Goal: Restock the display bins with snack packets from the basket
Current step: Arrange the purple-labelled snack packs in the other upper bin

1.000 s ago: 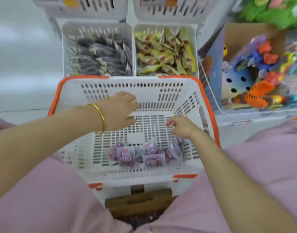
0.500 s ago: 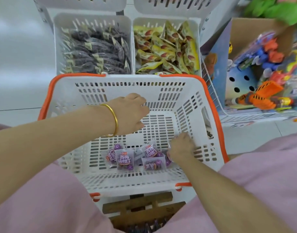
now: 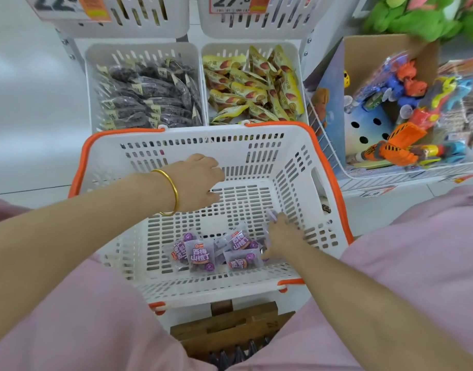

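A white basket with an orange rim (image 3: 123, 135) stands in front of me. Several purple snack packets (image 3: 200, 257) lie at the near side of its floor. My right hand (image 3: 282, 236) is down on the basket floor at the right end of that pile, its fingers curled round a pale packet (image 3: 270, 214) that sticks out above them. My left hand (image 3: 198, 183), with a gold bangle at the wrist, hovers over the middle of the basket with loosely bent fingers and nothing visible in it. Behind the basket are two white display bins: one (image 3: 141, 46) with dark packets, one (image 3: 297, 65) with yellow packets.
Two more white bins (image 3: 256, 25) with price tags hang above the display bins. At the right, a wire rack (image 3: 326, 145) and a cardboard box (image 3: 390, 46) hold colourful toys, with green plush (image 3: 417, 14) behind. A wooden stool (image 3: 230, 325) carries the basket between my pink-clothed knees.
My right hand dropped from the middle of the basket to the near right of its floor and closed on a packet. My left hand stayed hovering over the basket.
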{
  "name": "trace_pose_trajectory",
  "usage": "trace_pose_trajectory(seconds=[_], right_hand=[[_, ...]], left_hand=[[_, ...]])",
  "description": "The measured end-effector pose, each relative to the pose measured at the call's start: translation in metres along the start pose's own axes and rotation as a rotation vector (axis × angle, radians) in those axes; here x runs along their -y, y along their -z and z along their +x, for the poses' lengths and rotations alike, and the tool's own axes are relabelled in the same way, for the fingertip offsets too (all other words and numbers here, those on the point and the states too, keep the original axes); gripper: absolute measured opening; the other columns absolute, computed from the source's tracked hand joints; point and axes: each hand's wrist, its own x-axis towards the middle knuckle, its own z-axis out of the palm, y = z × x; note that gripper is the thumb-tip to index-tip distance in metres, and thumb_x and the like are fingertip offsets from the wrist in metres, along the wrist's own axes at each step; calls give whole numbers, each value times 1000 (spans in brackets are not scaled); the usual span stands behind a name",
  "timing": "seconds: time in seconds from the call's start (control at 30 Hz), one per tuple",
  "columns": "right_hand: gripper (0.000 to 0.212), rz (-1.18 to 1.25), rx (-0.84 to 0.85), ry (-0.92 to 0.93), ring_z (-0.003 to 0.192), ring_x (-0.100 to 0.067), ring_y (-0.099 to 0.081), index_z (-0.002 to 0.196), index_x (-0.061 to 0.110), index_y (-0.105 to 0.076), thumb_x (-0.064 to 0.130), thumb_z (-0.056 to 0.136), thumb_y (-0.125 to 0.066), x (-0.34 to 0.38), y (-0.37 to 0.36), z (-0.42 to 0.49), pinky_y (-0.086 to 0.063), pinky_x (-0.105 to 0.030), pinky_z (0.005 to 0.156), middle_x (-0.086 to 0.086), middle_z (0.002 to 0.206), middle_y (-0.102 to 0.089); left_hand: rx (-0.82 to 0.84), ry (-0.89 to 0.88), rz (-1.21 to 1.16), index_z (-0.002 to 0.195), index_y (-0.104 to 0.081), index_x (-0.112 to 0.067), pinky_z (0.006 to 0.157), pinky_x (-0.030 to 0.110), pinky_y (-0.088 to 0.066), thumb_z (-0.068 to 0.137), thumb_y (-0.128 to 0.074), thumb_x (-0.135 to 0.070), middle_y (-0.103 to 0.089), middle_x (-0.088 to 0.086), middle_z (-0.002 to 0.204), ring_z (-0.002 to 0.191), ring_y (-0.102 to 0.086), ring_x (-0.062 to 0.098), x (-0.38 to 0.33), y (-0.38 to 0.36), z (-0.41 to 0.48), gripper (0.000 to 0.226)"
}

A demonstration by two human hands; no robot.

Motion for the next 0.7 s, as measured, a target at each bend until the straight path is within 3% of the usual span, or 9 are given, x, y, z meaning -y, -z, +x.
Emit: trace_pose_trajectory(seconds=[0.1,0.17,0.27,0.37,0.43,0.5,0.57,0.63,0.7], right_hand=[[53,113,-8,36,108,-34,-55,139,8,-36,16,91,-56,-5,6,3,-50,-40,89,-17,145,-17],[43,202,-69,35,93,-28,-57,133,8,-44,14,92,-54,-9,12,4,-51,-36,82,-13,137,-31],[33,402,-166,43,87,-25,-53,125,5,-51,16,94,-50,-15,35,-7,-43,-25,68,-13,128,-43],[17,643,-259,149,92,-22,-51,102,2,-59,15,96,-50,-14,76,-26,-39,-24,75,-12,124,-43],[21,814,-280,306,109,-23,-51,108,7,-65,20,94,-56,-10,109,-45,-39,-27,90,-9,118,-44],[22,977,-281,430,115,-22,-51,111,13,-67,22,92,-59,-5,141,-65,-41,-34,99,-8,126,-50],[18,1173,-236,516,108,-23,-59,108,17,-68,21,92,-60,-3,166,-83,-48,-42,96,-10,123,-61],[15,1261,-213,578,103,-31,-63,105,19,-68,20,91,-61,-3,186,-96,-49,-51,94,-18,114,-65],[19,1312,-179,602,102,-35,-64,109,15,-67,17,92,-60,-3,201,-106,-49,-53,93,-20,111,-66]], left_hand=[[7,-5,12,143,-30,-19,112,42,-26,98,-37,-40,-21,5,151,139,-16,25,2,-4,-2,50],[13,-9,12,143,-30,-19,112,41,-26,98,-36,-39,-21,5,151,139,-17,24,4,-6,-4,49],[7,-6,-9,143,-30,-19,112,41,-26,98,-38,-40,-22,5,150,139,-18,24,7,-6,-5,50],[9,22,-119,144,-26,-17,111,41,-28,97,-40,-40,-26,5,149,136,-25,25,6,-3,-5,54],[-6,61,-288,146,-20,-16,108,40,-33,95,-45,-41,-29,8,148,132,-34,26,3,0,-4,62],[-48,109,-562,147,-15,-15,102,33,-40,91,-54,-40,-32,8,147,126,-43,24,0,4,-2,72],[-135,150,-867,146,-15,-14,85,21,-48,87,-62,-33,-39,5,138,113,-53,19,-4,12,-2,77],[-240,191,-1080,142,-25,-16,78,28,-53,84,-68,-28,-48,3,124,97,-60,19,-3,19,-2,73],[-329,200,-1129,127,-42,-13,77,33,-53,79,-72,-30,-59,4,111,86,-61,17,4,26,-4,59]])
